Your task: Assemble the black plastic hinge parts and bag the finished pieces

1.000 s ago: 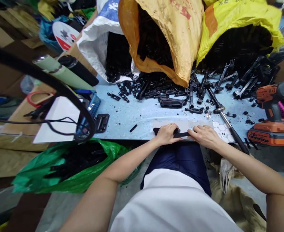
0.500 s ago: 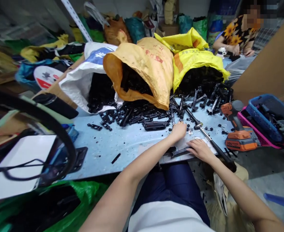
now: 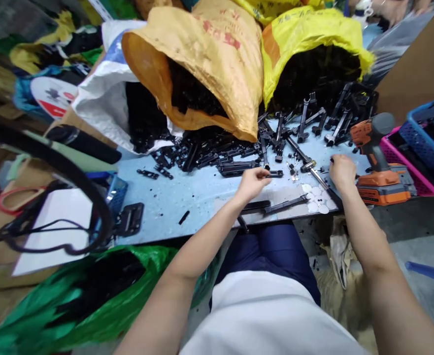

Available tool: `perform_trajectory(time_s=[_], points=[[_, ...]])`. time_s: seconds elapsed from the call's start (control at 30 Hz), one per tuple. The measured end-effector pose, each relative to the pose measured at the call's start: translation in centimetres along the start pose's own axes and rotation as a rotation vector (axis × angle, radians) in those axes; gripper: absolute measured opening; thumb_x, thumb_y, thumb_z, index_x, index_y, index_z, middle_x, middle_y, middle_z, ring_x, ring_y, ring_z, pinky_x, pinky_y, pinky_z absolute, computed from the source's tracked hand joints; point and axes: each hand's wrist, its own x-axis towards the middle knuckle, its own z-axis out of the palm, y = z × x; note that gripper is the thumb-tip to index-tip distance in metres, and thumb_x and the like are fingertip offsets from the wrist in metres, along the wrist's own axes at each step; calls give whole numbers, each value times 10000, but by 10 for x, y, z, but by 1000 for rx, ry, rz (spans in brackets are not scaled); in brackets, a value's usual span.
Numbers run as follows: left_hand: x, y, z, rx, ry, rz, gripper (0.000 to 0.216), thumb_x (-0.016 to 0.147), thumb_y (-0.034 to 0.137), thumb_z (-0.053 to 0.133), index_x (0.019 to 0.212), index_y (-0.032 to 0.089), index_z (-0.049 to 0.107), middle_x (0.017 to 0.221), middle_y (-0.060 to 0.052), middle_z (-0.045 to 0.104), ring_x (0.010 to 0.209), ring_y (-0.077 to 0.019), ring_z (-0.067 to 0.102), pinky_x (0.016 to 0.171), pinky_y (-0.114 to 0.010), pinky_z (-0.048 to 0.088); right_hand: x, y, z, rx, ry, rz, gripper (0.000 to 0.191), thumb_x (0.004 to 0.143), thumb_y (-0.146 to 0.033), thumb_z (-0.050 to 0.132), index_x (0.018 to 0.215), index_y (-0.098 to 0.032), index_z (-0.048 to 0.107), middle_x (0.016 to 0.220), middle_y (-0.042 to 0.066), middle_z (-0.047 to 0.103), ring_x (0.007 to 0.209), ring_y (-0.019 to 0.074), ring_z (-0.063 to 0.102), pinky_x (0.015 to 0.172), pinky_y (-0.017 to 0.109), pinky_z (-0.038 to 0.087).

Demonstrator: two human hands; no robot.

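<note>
My left hand [image 3: 252, 183] is closed in a pinch on one end of a short black plastic part [image 3: 276, 173], held just above the bench. My right hand [image 3: 342, 173] is closed beside the cordless drill [image 3: 377, 172], its fingertips around a small black knob [image 3: 332, 159]. Between the hands lies a hammer-like tool with a metal shaft [image 3: 318, 178] and dark handle. Below them, a long black bracket [image 3: 286, 203] rests on a grey board [image 3: 276, 195] near white round discs [image 3: 318, 199]. A black part with a slot [image 3: 235, 168] lies beyond my left hand.
White [image 3: 91, 106], orange [image 3: 235, 84] and yellow [image 3: 276, 64] sacks spill black parts across the back of the blue bench [image 3: 202, 197]. Blue [image 3: 423, 118] and pink [image 3: 397, 148] baskets stand right. A green bag [image 3: 128, 296] hangs below left. Another person's hands [image 3: 397, 10] show at top right.
My left hand has moved left with a short black part in its fingers. My right hand has gone from the bracket on the board to the small knobs beside the drill. The view has tilted down.
</note>
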Motion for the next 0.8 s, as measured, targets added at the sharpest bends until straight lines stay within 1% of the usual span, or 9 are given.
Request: perform_trajectory(time_s=[0.07,0.13,0.23,0.3,0.37,0.43,0.53,0.67,0.8], points=[[-25,-20,-33,-288,75,-147,139,559,174,689,682,130,641,591,9,592,550,-114,541,586,-254,440,-20,-21,7,255,2,-199,261,784,-183,427,948,-160,629,973,123,611,905,240,551,817,370,419],[-50,-38,-58,-482,154,-268,148,533,184,700,650,129,630,573,16,581,528,-95,535,565,-234,428,-45,-47,16,562,-112,-342,212,772,-281,501,906,-187,637,917,74,634,836,205,580,790,345,455],[-76,-57,-75,-636,216,-359,152,520,167,702,641,126,619,577,18,580,542,-84,547,571,-222,429,-77,-78,30,918,-357,-381,279,716,-423,596,855,-185,642,823,41,657,739,181,613,723,334,500],[-86,-65,-76,-700,234,-389,165,511,154,704,648,123,619,586,19,586,547,-79,552,573,-216,429,-88,-88,37,999,-422,-346,328,679,-475,625,821,-180,643,790,36,666,702,175,620,695,331,514],[-90,-70,-76,-752,236,-406,180,503,144,709,657,120,620,587,20,588,551,-78,555,576,-213,429,-92,-91,39,952,-394,-331,324,680,-478,625,803,-179,645,789,39,674,690,173,623,680,327,517],[-90,-73,-76,-782,221,-407,184,507,144,714,662,118,619,587,19,588,556,-80,559,586,-218,435,-93,-93,35,808,-348,-362,273,714,-432,609,820,-184,650,787,40,679,676,171,623,674,320,514],[-89,-73,-75,-784,191,-396,180,517,147,720,661,114,618,587,17,593,547,-81,555,589,-226,441,-94,-99,23,502,-338,-492,171,766,-312,574,870,-203,656,788,38,686,688,182,633,680,312,503],[-87,-68,-75,-744,151,-391,179,493,117,721,647,112,629,539,31,586,489,-64,525,537,-201,420,-96,-108,15,175,-326,-643,164,804,-242,536,912,-208,654,837,55,695,758,222,652,677,319,502],[-86,-65,-78,-739,109,-419,150,507,89,710,631,109,629,513,36,577,466,-55,511,523,-189,413,-93,-111,16,125,-207,-725,207,833,-285,518,966,-189,643,860,73,693,771,239,656,665,341,518]])
